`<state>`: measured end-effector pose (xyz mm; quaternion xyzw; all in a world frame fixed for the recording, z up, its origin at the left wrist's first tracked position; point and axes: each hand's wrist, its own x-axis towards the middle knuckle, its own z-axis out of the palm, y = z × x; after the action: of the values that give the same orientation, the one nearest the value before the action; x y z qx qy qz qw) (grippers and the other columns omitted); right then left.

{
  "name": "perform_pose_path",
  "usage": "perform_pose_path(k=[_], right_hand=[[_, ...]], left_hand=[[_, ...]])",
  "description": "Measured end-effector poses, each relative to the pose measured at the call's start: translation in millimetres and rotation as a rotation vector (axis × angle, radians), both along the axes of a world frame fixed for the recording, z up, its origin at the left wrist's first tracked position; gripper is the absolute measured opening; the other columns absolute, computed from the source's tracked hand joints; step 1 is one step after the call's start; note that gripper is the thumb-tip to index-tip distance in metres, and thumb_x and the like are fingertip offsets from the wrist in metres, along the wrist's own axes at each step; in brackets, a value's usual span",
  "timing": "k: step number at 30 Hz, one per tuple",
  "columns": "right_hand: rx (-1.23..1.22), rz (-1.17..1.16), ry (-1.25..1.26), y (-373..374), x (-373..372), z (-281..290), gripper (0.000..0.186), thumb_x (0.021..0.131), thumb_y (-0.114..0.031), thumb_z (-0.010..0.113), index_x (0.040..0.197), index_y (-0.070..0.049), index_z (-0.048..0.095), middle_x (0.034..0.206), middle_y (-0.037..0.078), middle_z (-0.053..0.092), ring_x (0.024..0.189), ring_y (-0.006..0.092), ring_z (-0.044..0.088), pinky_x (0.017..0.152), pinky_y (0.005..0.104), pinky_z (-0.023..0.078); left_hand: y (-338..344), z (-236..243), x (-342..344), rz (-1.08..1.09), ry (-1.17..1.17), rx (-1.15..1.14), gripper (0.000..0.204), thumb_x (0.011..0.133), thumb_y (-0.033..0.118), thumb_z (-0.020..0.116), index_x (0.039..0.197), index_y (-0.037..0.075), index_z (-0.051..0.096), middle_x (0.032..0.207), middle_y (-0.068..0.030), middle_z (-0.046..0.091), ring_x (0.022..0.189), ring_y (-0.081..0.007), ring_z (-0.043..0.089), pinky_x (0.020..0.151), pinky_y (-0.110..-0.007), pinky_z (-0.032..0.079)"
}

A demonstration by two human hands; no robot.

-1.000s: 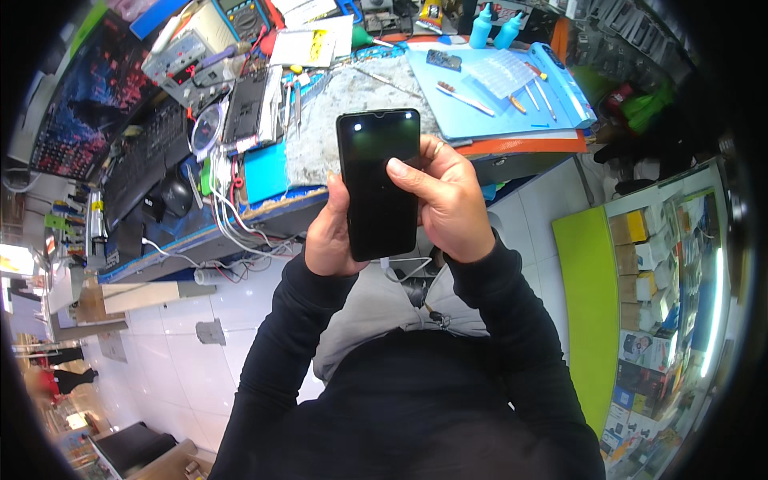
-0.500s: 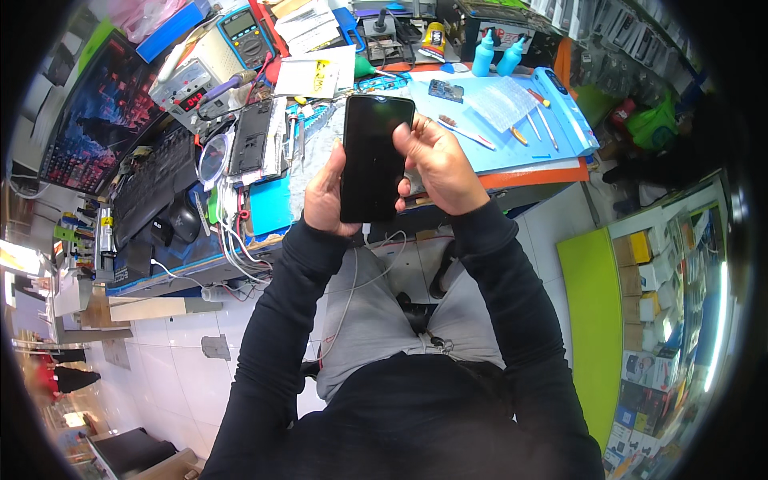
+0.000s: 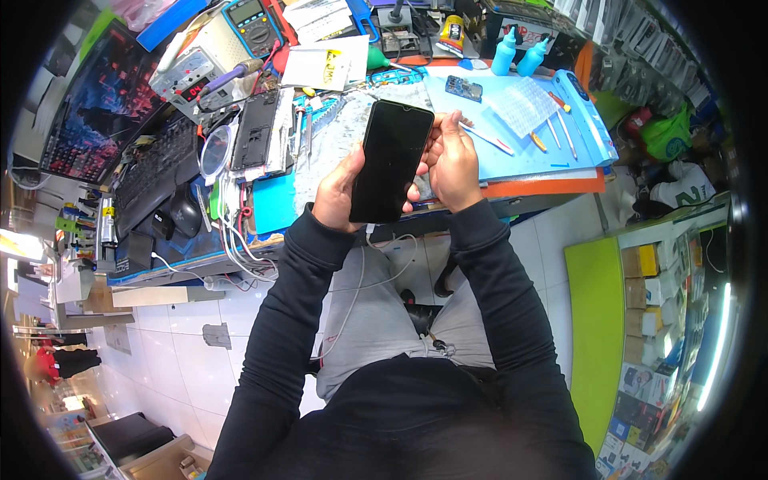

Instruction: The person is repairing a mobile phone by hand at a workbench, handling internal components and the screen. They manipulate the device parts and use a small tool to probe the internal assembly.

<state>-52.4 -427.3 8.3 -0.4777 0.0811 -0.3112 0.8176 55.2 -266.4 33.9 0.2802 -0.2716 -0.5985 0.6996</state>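
A black smartphone (image 3: 392,164) with a dark screen is held upright, slightly tilted, above the bench's front edge. My left hand (image 3: 340,190) wraps its lower part, thumb along the left edge and fingertips showing at the right. Against the phone's right edge, my right hand (image 3: 454,168) has its fingers curled, partly hidden, while its thumb is raised off the screen. A white cable (image 3: 362,276) with a white plug hangs just below the phone's bottom end. Behind the phone lies a grey work mat (image 3: 332,156).
On the right, a blue mat (image 3: 512,156) bears a circuit board (image 3: 464,89), brushes and picks. Two light-blue bottles (image 3: 505,53) stand behind. To the left are an opened phone part (image 3: 255,132), a magnifier (image 3: 215,150), a mouse (image 3: 185,211), a keyboard (image 3: 148,184) and a multimeter (image 3: 254,30).
The smartphone has tilted and shifted slightly right in view. My right thumb has come off the screen, and my right hand sits beside the phone's edge.
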Motion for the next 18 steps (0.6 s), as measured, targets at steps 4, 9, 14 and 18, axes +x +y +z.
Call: perform_pose_path(k=[4,9,14,18], right_hand=[[0.018,-0.01,-0.04,1,0,1,0.059,0.113,-0.051,0.029,0.111,0.0,0.058,0.092,0.011,0.066,0.072,0.0134,0.062,0.065,0.026,0.053],[0.04,-0.055,-0.022,4,2,6,0.063,0.111,-0.056,0.029,0.107,-0.001,0.059,0.086,0.008,0.063,0.065,0.0121,0.059,0.059,0.0248,0.051],[0.045,-0.088,0.026,8,2,12,0.066,0.109,-0.061,0.029,0.101,-0.002,0.059,0.078,0.004,0.058,0.055,0.0098,0.055,0.052,0.023,0.049],[0.048,-0.086,0.021,7,3,9,0.065,0.109,-0.061,0.029,0.098,-0.004,0.058,0.077,0.003,0.057,0.054,0.0097,0.054,0.051,0.0234,0.05]], left_hand=[[0,-4,2,0.004,-0.022,0.008,0.076,0.107,0.059,0.037,0.154,0.0,0.039,0.132,-0.0216,0.06,0.1,-0.0323,0.068,0.085,-0.045,0.059],[-1,-3,2,-0.004,0.008,-0.004,0.074,0.108,0.057,0.036,0.154,0.0,0.039,0.133,-0.0222,0.059,0.101,-0.0327,0.068,0.085,-0.046,0.06],[0,-3,3,-0.015,0.034,0.006,0.072,0.108,0.056,0.035,0.154,0.0,0.039,0.133,-0.0223,0.059,0.101,-0.0335,0.068,0.085,-0.047,0.06],[0,-3,2,-0.009,0.05,0.033,0.072,0.108,0.056,0.034,0.154,0.001,0.04,0.132,-0.0226,0.06,0.101,-0.0344,0.068,0.085,-0.047,0.06]])
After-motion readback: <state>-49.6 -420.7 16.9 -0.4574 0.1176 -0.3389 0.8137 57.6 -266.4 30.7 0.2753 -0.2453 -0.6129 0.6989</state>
